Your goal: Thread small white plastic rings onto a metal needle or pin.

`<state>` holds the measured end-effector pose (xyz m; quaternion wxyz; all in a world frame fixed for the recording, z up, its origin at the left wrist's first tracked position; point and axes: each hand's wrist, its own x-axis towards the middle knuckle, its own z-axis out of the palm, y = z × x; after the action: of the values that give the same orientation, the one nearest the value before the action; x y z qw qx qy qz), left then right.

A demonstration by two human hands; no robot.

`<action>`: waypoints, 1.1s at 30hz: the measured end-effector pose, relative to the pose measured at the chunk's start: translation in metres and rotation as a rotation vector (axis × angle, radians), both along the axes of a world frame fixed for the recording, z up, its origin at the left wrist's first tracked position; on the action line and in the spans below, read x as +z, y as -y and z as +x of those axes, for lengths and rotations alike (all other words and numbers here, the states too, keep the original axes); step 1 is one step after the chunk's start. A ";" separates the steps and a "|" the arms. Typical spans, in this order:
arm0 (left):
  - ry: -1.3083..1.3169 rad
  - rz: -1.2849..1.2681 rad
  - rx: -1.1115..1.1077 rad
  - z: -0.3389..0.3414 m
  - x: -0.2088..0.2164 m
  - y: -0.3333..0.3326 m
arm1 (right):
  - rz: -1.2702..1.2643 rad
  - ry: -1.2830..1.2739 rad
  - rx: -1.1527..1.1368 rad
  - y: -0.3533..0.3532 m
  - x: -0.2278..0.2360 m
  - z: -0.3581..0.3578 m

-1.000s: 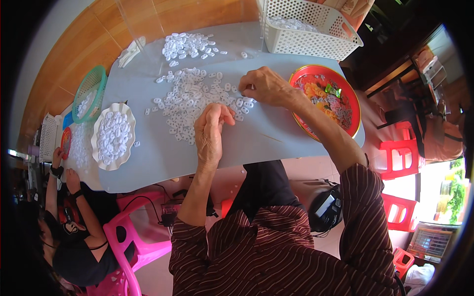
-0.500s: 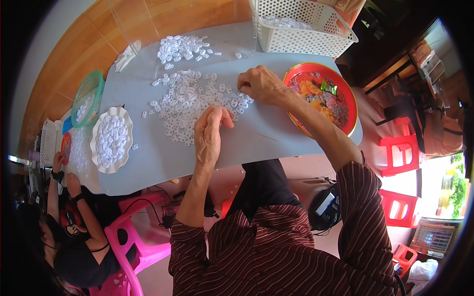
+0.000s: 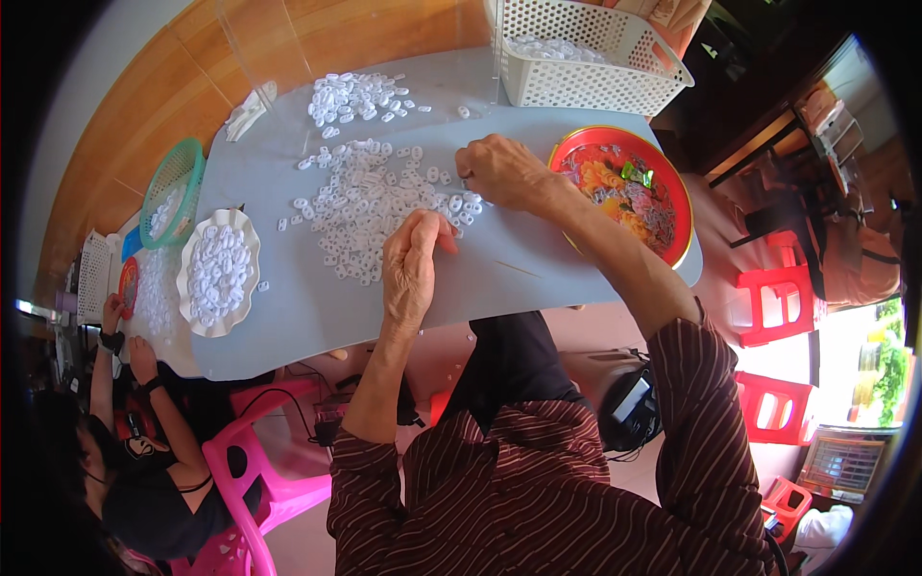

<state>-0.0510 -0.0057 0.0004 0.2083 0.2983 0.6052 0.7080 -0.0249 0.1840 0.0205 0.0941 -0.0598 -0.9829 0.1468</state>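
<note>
A spread pile of small white oval plastic pieces with dark holes [image 3: 360, 206] lies on the grey table [image 3: 288, 331]. At the pile's near right edge is my left hand [image 3: 410, 264], its fingers curled together and thumb side toward the right; what it pinches, if anything, is hidden. My right hand [image 3: 504, 173] is closed just beyond the pile's right side, fingertips pointing down and left close to a few loose pieces. Whatever is in its fingers cannot be made out. Right of it stands a round red tray [image 3: 680, 206] with a flower pattern, small thin shiny parts and a crumpled green wrapper.
A white perforated basket [image 3: 595, 86] holds more white pieces at the back. A second pile [image 3: 351, 98] lies farther off. On the left are a scalloped white dish [image 3: 197, 322], a green basket [image 3: 192, 173] and another person's hands [image 3: 142, 360]. A pink chair [image 3: 279, 490] stands below.
My right hand has shifted slightly left and turned, its fingers more curled. My left hand has moved a little; its fingers are still closed.
</note>
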 end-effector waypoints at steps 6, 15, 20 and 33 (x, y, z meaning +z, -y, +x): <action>-0.210 -0.110 0.056 0.000 0.002 0.000 | -0.216 0.033 -0.001 0.002 0.011 0.005; -0.140 -0.101 0.062 0.008 0.002 -0.009 | -0.698 -0.101 0.008 0.033 0.025 0.037; -0.061 -0.061 0.036 0.010 0.000 -0.010 | -0.727 -0.129 -0.035 0.035 0.026 0.048; 0.052 0.015 0.027 0.013 -0.013 -0.003 | -0.374 -0.400 -0.050 0.000 0.031 0.091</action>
<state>-0.0377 -0.0024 -0.0124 0.2122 0.2731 0.5982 0.7229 0.0663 0.1844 0.0511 0.2774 -0.0701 -0.8988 0.3322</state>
